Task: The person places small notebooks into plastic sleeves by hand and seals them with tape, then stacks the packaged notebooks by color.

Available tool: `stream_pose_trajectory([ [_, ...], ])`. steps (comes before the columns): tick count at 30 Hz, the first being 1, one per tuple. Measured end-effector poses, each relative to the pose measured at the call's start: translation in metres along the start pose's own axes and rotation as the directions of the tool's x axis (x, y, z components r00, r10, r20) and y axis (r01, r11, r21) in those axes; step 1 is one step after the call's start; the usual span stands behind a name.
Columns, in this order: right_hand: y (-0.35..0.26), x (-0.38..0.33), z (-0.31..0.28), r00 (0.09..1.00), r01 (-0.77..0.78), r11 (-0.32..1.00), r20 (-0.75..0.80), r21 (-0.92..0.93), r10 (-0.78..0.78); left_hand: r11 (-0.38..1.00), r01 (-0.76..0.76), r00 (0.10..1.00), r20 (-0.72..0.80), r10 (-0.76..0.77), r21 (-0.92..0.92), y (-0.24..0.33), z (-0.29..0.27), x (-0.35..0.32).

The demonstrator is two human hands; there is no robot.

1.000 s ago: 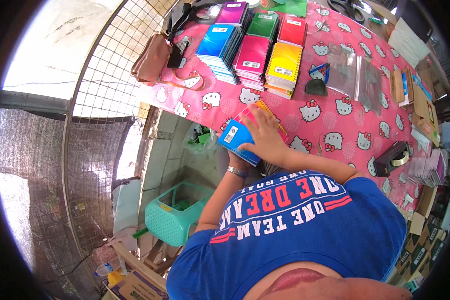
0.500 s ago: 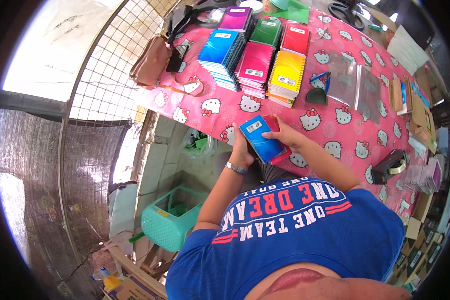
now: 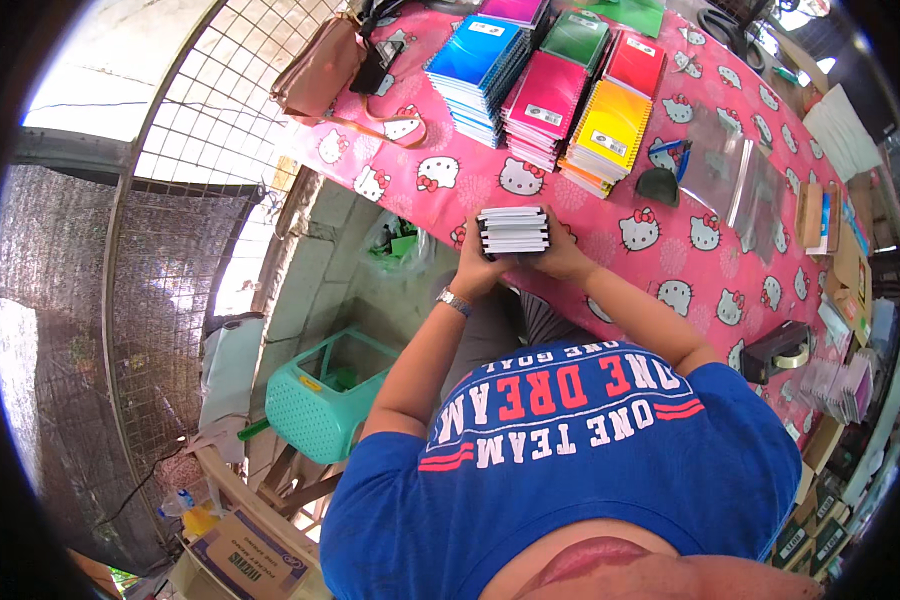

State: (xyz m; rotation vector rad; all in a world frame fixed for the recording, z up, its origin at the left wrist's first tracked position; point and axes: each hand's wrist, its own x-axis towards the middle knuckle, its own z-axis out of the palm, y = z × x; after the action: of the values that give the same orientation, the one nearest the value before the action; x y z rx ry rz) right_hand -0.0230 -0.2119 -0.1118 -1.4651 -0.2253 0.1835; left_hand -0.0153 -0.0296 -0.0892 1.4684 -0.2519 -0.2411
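Both hands, left hand (image 3: 478, 268) and right hand (image 3: 560, 258), clamp a notebook stack (image 3: 513, 230) edgewise at the table (image 3: 590, 215) rim; uneven pressure risks books slipping floorward.

notebook stack (image 3: 513, 230) covers hidden, perhaps blue

Beside the pink printed tablecloth (image 3: 610, 215), smooth and slightly shiny like plastic sheeting, stands a rusty metal wire grid (image 3: 220, 110). On the cloth lie paper notebooks (image 3: 513, 230) with glossy covers, clear glossy plastic sleeves (image 3: 735, 175) and a matt brown leather-like bag (image 3: 315, 75).
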Motion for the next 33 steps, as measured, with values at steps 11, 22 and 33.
stream_pose_trajectory([
  [11,-0.043,0.004,0.006,0.984,0.179,0.940,0.036,-0.291,-0.176,0.986,-0.118,0.993,0.015,0.117,0.120,0.018,-0.009,0.004],
  [22,-0.019,0.007,0.002,0.975,0.211,0.918,0.000,-0.337,-0.224,0.933,-0.269,0.963,0.052,0.264,0.239,0.030,-0.009,-0.009],
  [33,-0.044,0.010,-0.007,0.944,0.326,0.820,0.125,-0.470,-0.304,0.989,0.116,0.985,0.120,-0.126,0.087,-0.028,-0.028,-0.005],
])
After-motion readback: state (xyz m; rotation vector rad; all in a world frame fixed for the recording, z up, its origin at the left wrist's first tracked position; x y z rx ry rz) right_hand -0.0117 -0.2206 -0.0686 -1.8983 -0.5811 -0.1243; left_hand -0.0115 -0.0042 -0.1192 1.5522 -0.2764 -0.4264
